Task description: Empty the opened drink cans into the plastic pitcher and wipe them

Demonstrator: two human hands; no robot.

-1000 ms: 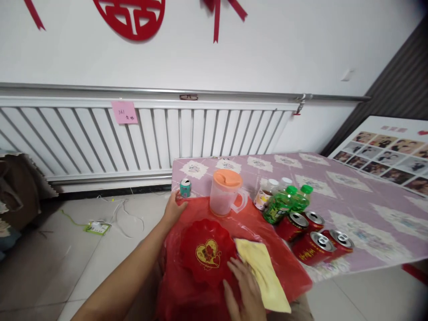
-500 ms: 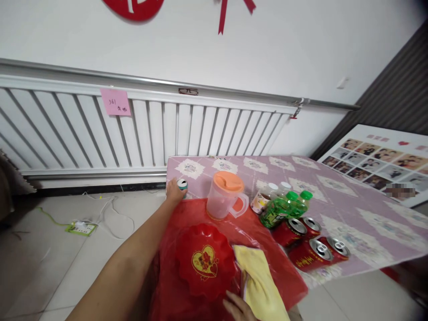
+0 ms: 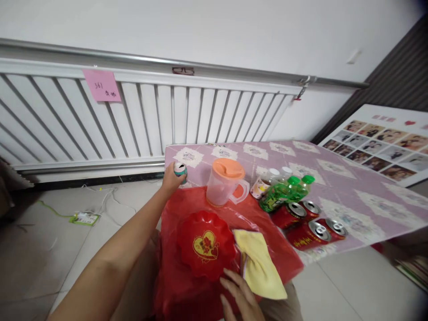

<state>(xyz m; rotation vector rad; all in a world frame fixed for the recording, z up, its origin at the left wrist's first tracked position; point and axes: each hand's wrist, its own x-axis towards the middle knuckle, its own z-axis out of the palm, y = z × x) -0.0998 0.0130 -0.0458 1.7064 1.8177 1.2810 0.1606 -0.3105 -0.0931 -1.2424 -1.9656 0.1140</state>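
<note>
My left hand (image 3: 171,179) is stretched out to the table's far left corner and wraps a small teal can (image 3: 181,169), which is tilted in my grip. My right hand (image 3: 239,298) lies flat at the near edge on the red plastic sheet (image 3: 187,209), its fingers apart, beside a red scalloped plate (image 3: 205,244) with a gold heart and touching a folded yellow cloth (image 3: 259,264). A clear pitcher with an orange lid (image 3: 223,181) stands on the sheet between both hands.
On the purple tablecloth (image 3: 337,187) lie several red cans (image 3: 309,227), two green bottles (image 3: 284,195) and two white-capped bottles (image 3: 264,185). A white radiator (image 3: 150,120) runs along the wall. A power strip (image 3: 84,218) and cables lie on the floor. A photo board (image 3: 381,145) leans at right.
My left hand went from the edge of the red sheet to the teal can, closed on it and tipped it. The view dropped lower.
</note>
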